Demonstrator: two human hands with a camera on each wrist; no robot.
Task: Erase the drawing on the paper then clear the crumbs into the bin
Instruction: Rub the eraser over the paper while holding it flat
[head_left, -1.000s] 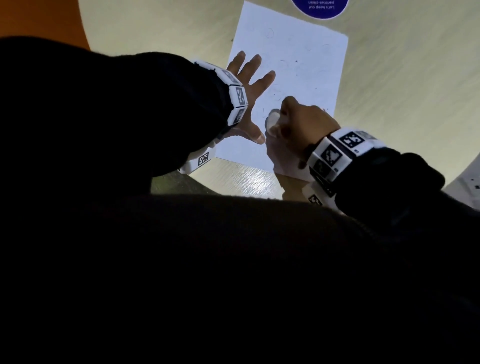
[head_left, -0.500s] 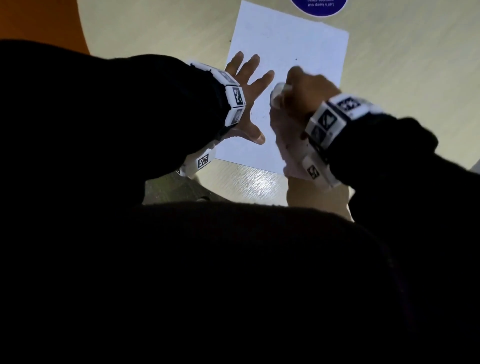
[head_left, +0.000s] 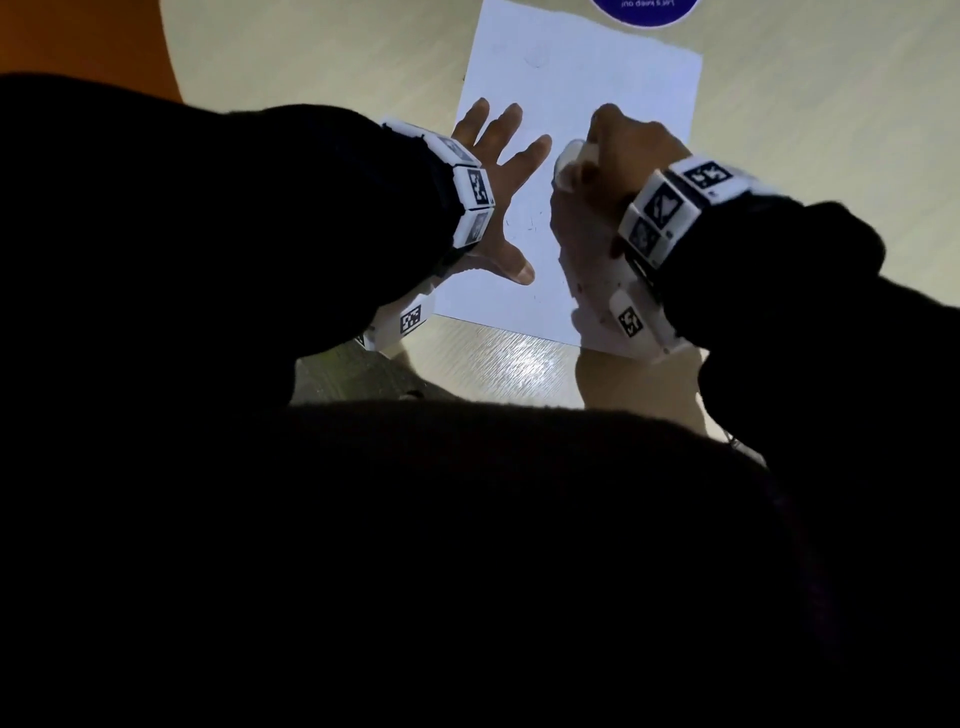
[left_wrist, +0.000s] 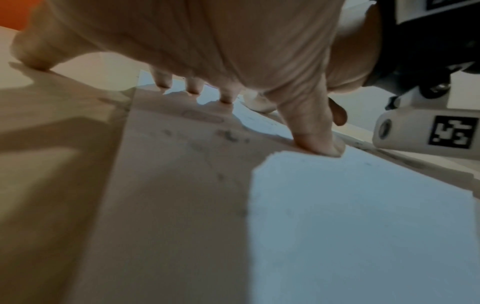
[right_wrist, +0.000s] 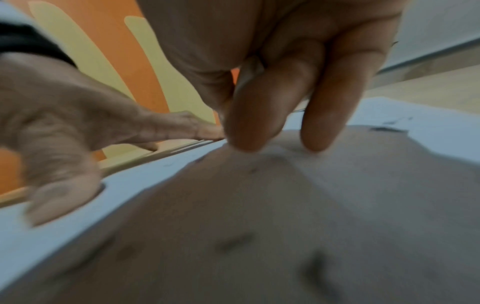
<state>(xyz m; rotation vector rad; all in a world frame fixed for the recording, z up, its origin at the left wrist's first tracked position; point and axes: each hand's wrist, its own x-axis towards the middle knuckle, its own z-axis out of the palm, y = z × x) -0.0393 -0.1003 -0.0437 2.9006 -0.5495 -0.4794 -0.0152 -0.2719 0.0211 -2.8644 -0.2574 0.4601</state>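
A white sheet of paper lies on the pale wooden table. My left hand presses flat on the sheet's left half, fingers spread; its thumb is down on the paper. My right hand grips a white eraser and holds it against the sheet, just right of the left fingertips. Its fingers are bunched round the eraser, tips on the paper. Faint pencil traces show near the far end. Dark crumbs lie scattered on the sheet.
A round blue sticker sits on the table beyond the sheet's far edge. Orange floor shows past the table's curved left edge. My dark sleeves and torso fill the lower half of the head view. No bin is in view.
My right hand has carried the eraser away from me up the sheet and slightly right. The left hand has stayed pressed in the same place.
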